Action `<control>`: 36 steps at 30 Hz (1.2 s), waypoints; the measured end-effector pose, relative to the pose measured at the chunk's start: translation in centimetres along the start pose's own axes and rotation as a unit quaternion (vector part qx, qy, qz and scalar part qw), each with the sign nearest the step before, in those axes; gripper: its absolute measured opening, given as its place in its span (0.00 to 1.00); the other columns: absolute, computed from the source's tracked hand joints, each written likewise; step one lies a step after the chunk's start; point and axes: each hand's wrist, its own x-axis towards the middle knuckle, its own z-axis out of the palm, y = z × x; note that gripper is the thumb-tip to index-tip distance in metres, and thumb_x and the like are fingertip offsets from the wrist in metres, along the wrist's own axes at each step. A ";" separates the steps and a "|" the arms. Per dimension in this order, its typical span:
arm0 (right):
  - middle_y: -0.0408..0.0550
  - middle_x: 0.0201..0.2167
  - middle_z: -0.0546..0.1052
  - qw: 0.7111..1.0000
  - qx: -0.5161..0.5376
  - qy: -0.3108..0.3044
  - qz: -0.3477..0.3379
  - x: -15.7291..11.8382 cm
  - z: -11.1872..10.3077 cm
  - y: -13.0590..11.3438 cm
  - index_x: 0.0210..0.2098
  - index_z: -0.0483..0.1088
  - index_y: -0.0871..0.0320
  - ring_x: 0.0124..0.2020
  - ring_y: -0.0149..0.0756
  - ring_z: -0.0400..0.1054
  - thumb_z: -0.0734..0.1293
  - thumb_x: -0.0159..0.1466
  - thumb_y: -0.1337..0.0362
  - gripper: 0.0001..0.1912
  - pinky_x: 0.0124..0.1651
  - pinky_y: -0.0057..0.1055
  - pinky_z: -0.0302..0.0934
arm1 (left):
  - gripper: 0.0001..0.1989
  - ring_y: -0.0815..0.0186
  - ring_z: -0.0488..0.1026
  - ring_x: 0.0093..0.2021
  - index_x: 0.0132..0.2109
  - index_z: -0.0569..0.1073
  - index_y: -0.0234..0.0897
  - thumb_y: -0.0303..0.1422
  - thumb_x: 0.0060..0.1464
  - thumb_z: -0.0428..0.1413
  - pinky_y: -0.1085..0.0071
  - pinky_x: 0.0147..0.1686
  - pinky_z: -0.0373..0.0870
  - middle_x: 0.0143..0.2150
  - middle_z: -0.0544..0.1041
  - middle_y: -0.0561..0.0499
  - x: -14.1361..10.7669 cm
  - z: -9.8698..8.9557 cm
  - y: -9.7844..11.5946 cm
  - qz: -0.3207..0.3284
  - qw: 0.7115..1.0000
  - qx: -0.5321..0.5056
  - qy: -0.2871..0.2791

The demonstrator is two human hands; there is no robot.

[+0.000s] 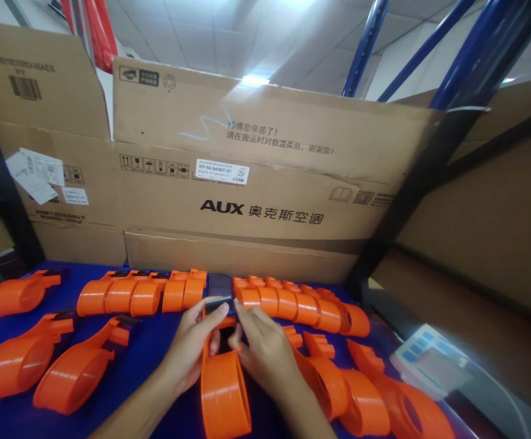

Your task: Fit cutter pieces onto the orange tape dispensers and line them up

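Between my hands is an orange plastic ring-shaped part point(225, 390), its wide loop toward me and its narrow end away. My left hand point(196, 341) is closed around the narrow end, with the thumb on a small dark piece point(218, 306) there. My right hand point(263, 341) grips the same end from the other side, its index finger extended along the dark piece and the other fingers curled under. Just beyond the fingertips is a dark rectangular object point(220, 284) with a greyish face; whether it joins the part I cannot tell.
Similar orange parts stand in a row on the blue surface point(150, 347), with more at left point(13, 366) and right point(363, 402). Some have dark ends. A cardboard sheet point(265, 177) rises behind. A white-and-blue box point(430, 360) lies right, near a dark rack post point(388, 213).
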 end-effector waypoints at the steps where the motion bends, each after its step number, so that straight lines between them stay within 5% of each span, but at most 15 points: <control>1: 0.55 0.32 0.77 1.000 -0.005 0.002 -0.008 0.0 0.1 0.0 0.60 0.66 0.69 0.32 0.43 0.71 0.59 0.66 0.75 0.23 0.34 0.38 0.72 | 0.20 0.78 0.58 0.15 0.44 0.77 0.36 0.45 0.51 0.68 0.80 0.16 0.53 0.18 0.67 0.60 0.0 -0.1 -0.1 -0.001 1.000 0.002 -0.003; 10: 0.56 0.39 0.79 0.997 0.073 -0.017 -0.008 0.5 -1.3 0.6 0.62 0.64 0.62 0.36 0.43 0.73 0.62 0.68 0.71 0.23 0.40 0.40 0.73 | 0.19 0.78 0.58 0.13 0.44 0.76 0.37 0.44 0.52 0.67 0.81 0.14 0.52 0.18 0.64 0.62 0.3 -0.5 0.2 0.014 1.000 0.021 -0.009; 20: 0.51 0.31 0.77 0.990 0.127 0.000 0.054 0.7 -2.0 0.0 0.44 0.74 0.58 0.32 0.40 0.71 0.63 0.67 0.68 0.09 0.35 0.34 0.68 | 0.20 0.77 0.59 0.12 0.44 0.77 0.36 0.48 0.54 0.64 0.79 0.12 0.51 0.22 0.71 0.57 0.0 -0.5 0.1 0.034 0.995 0.088 -0.033; 27: 0.46 0.26 0.76 0.962 0.134 0.077 0.224 1.2 -3.6 1.3 0.34 0.71 0.56 0.29 0.37 0.71 0.59 0.71 0.64 0.13 0.31 0.30 0.62 | 0.23 0.77 0.58 0.11 0.47 0.74 0.35 0.48 0.53 0.64 0.77 0.12 0.49 0.30 0.83 0.45 -0.1 -0.5 0.9 0.009 0.996 0.077 -0.043; 33: 0.42 0.21 0.72 0.950 0.050 -0.101 0.290 0.9 -3.4 3.2 0.25 0.69 0.55 0.24 0.35 0.67 0.64 0.62 0.68 0.09 0.25 0.26 0.53 | 0.24 0.77 0.58 0.11 0.50 0.73 0.35 0.47 0.54 0.64 0.77 0.12 0.49 0.34 0.84 0.42 0.0 -0.7 0.8 0.016 0.996 0.077 -0.030; 36: 0.41 0.20 0.73 0.933 0.039 -0.175 0.311 0.2 -3.4 3.4 0.29 0.73 0.55 0.22 0.35 0.66 0.65 0.59 0.70 0.06 0.25 0.26 0.50 | 0.24 0.77 0.58 0.11 0.51 0.72 0.35 0.47 0.54 0.64 0.77 0.13 0.50 0.35 0.84 0.42 -0.1 -0.8 0.8 0.018 0.996 0.080 -0.028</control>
